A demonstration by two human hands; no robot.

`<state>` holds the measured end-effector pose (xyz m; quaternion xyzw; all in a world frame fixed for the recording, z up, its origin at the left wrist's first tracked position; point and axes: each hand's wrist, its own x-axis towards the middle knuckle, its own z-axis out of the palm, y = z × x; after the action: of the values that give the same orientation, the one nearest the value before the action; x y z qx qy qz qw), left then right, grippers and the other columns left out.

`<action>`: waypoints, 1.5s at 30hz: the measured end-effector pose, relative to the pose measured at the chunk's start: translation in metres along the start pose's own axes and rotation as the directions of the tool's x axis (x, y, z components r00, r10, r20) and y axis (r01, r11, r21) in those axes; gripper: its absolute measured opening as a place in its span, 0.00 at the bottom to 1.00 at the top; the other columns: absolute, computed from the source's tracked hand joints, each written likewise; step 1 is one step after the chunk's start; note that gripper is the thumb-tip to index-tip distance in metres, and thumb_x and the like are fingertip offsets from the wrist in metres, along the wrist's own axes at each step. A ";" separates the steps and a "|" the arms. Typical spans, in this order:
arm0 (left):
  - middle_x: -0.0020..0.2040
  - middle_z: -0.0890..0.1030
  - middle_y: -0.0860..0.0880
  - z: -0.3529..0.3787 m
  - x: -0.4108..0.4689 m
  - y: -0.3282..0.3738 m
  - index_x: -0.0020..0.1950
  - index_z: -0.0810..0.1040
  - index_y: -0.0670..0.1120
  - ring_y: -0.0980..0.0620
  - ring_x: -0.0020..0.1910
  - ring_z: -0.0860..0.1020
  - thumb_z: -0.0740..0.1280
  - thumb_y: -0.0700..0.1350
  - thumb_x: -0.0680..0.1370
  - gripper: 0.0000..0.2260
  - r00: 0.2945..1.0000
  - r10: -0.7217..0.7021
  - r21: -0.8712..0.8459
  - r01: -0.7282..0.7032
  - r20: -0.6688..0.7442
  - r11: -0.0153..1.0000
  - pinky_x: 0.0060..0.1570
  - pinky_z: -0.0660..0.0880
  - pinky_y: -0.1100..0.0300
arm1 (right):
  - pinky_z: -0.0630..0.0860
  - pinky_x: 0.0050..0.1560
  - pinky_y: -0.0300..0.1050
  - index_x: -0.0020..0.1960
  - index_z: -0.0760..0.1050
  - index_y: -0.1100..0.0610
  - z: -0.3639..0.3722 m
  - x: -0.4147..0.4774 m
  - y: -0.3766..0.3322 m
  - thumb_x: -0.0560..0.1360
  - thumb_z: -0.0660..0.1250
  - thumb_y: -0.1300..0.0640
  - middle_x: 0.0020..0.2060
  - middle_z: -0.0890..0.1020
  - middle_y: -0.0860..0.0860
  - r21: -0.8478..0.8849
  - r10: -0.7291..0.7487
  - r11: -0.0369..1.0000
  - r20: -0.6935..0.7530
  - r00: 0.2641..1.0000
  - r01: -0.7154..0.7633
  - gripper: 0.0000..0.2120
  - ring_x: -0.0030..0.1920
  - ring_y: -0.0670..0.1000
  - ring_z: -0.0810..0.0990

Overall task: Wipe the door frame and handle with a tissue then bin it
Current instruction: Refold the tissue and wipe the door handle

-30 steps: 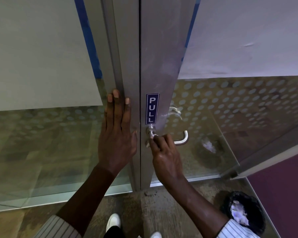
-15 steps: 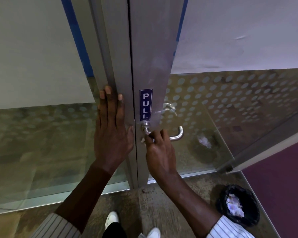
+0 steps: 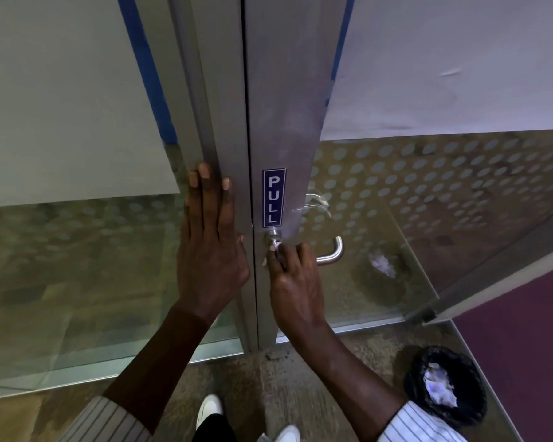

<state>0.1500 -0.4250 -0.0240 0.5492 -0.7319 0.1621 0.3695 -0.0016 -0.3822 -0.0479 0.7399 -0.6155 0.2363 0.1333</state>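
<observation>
Frame [image 3: 217, 90] under left fingers [image 3: 205, 193], handle [image 3: 329, 253] just beyond right fingers [image 3: 288, 253], bin [image 3: 428, 371] well behind them

You've got a blue PULL sticker [image 3: 273, 198] upright on the metal stile, dotted frosted glass panels [image 3: 444, 173] either side, white shoes [image 3: 208, 409] on the speckled floor [image 3: 300, 378], purple carpet [image 3: 524, 346] at right

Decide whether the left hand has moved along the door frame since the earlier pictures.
No. The left hand lies flat beside the PULL sign, fingertips level with its top, as before.
</observation>
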 end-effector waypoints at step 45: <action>0.90 0.35 0.41 0.001 -0.001 -0.009 0.91 0.43 0.42 0.39 0.91 0.39 0.76 0.45 0.79 0.52 0.999 0.040 0.078 -0.041 0.011 0.996 0.90 0.49 0.45 | 0.80 0.62 0.51 0.67 0.84 0.62 -0.015 -0.019 0.131 0.74 0.72 0.79 0.68 0.85 0.55 0.140 -0.240 0.959 -0.052 0.969 0.245 0.25 0.72 0.55 0.82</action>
<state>0.1578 -0.4277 -0.0265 0.5491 -0.7376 0.1953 0.3411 -0.1345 -0.3858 -0.0571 0.8133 -0.4988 0.2754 0.1174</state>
